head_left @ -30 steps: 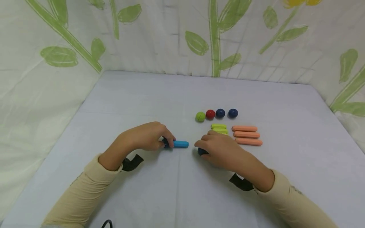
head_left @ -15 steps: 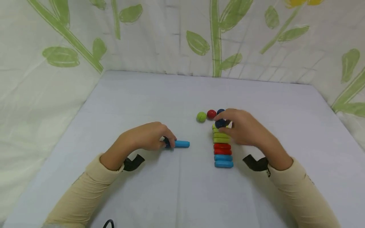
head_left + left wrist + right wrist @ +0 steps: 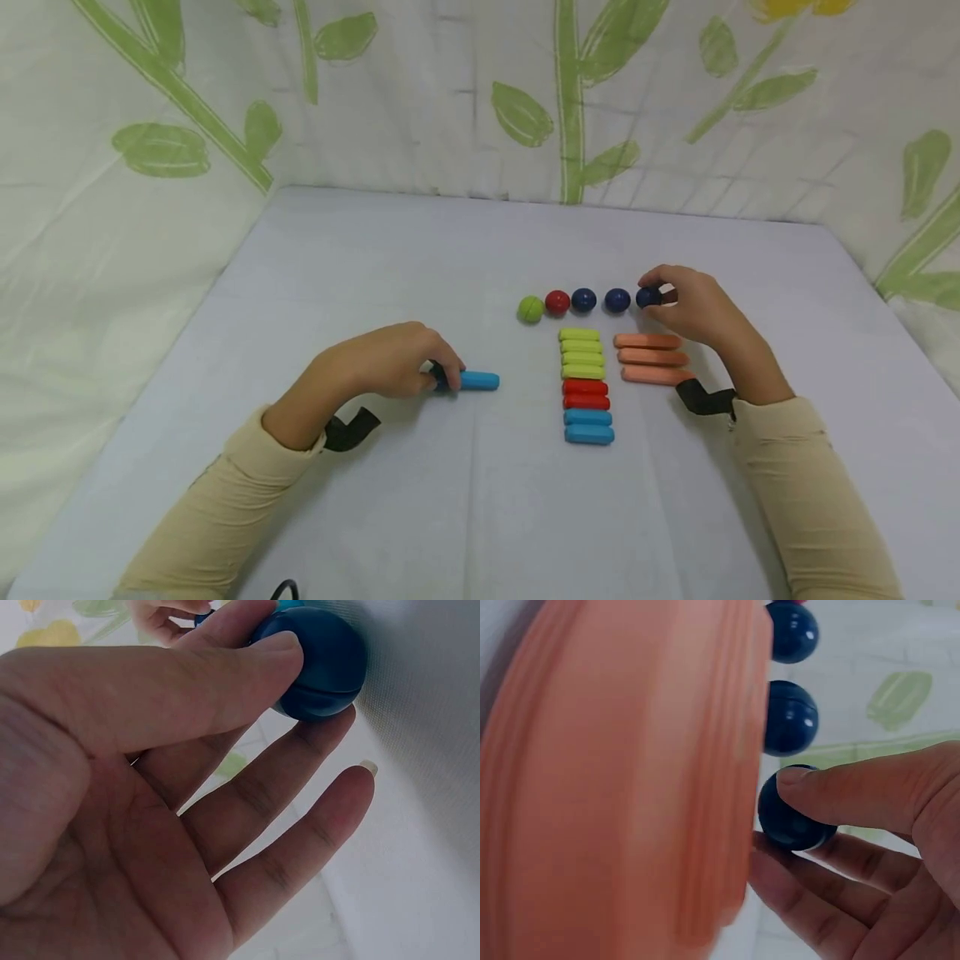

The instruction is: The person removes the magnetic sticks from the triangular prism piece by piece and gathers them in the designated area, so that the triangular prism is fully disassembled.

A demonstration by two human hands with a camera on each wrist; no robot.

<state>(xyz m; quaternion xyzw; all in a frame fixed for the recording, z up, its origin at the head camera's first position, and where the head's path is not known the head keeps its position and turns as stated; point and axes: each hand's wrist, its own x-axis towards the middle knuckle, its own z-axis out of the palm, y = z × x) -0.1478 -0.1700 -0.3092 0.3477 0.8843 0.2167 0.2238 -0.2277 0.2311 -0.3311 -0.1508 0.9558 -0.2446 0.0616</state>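
Observation:
My left hand (image 3: 390, 360) pinches a dark blue ball (image 3: 322, 664) between thumb and fingers, low over the cloth. Beside its fingertips lies a light blue stick (image 3: 480, 381). At the right end of the ball row, my right hand (image 3: 693, 307) holds another dark blue ball (image 3: 795, 814) between thumb and fingers. Left of that ball sit two more dark blue balls (image 3: 617, 301), a red ball (image 3: 557, 302) and a light green ball (image 3: 531, 310). Orange sticks (image 3: 652, 357) lie just in front of the right hand, and they loom large in the right wrist view.
A column of short sticks runs toward me: yellow-green ones (image 3: 581, 347), red ones (image 3: 586, 395) and light blue ones (image 3: 588, 426). White cloth (image 3: 360, 250) covers the table. Behind it hangs a curtain (image 3: 420, 108) painted with green leaves.
The right hand has carried its dark blue ball from near the table's middle, back and right to the end of the ball row. The left hand has stayed in place.

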